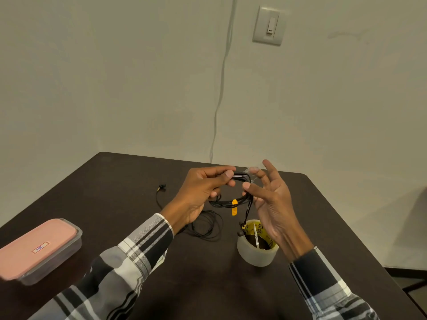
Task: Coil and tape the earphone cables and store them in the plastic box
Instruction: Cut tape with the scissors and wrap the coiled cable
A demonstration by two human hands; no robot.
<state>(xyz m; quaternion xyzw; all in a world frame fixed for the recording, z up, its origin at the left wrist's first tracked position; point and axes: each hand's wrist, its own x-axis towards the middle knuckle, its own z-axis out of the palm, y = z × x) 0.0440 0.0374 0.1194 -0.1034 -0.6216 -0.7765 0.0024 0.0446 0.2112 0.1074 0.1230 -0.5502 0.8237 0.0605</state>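
We're seeing the left hand gripping the coiled earphone cable above the counter, while the right hand is pinching a clear tape strip against the coil, its other fingers spread. We're judging this coil as wound but still being taped, with a second earphone cable lying loose on the counter beside the tape roll. The plastic box is sitting lidded at the left edge, so storing is left.

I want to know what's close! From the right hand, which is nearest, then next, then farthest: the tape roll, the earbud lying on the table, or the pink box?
1. Tape roll, just under the right hand.
2. Earbud on the table, off to the left, past the left hand.
3. Pink-lidded box, at the table's far left edge.
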